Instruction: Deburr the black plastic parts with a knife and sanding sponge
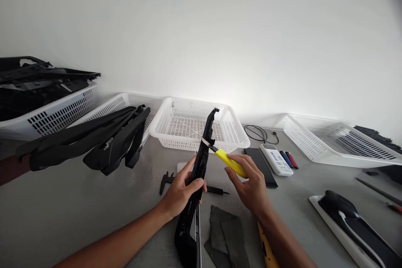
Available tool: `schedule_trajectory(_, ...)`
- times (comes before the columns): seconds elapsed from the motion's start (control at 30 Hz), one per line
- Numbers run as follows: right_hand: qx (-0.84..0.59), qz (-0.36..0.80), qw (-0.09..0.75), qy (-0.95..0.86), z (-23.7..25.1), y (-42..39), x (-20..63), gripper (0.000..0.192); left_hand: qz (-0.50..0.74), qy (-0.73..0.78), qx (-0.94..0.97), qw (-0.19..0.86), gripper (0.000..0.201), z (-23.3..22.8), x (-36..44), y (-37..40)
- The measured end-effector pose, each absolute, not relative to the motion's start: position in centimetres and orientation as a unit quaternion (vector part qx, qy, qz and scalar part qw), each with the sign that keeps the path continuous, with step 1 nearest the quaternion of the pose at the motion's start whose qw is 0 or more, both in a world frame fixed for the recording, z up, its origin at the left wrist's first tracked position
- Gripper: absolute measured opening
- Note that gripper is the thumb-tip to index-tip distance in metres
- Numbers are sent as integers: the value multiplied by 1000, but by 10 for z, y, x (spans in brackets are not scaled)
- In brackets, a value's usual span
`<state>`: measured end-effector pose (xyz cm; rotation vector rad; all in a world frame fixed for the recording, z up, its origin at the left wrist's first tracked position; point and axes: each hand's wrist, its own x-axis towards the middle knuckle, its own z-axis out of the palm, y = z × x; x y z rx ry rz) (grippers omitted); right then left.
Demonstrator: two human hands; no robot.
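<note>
My left grip is clamped around the black plastic trim part, held upright. My right grip is closed on the yellow knife, blade touching the part above my left grip.

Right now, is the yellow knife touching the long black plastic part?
Touching. The head view shows the yellow knife, held by the right hand, with its blade tip meeting the black plastic part gripped by the left hand.
</note>
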<state>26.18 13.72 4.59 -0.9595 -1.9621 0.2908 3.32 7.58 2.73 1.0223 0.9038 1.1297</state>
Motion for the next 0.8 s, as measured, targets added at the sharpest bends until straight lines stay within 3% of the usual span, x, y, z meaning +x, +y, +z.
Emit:
schedule_trajectory(0.13, -383, 204, 436, -789, 54, 134, 264, 23, 494, 383, 449, 638, 89, 30, 33, 76)
schedule_trajectory(0.37, -395, 260, 374, -798, 55, 133, 273, 28, 500, 383, 441, 640, 89, 27, 34, 77)
schedule_trajectory(0.63, -427, 175, 452, -763, 49, 140, 267, 25, 503, 386, 436, 639, 89, 26, 35, 77)
schedule_trajectory(0.8, -385, 184, 423, -800, 43, 139, 263, 27, 499, 388, 442, 636, 86, 26, 34, 76)
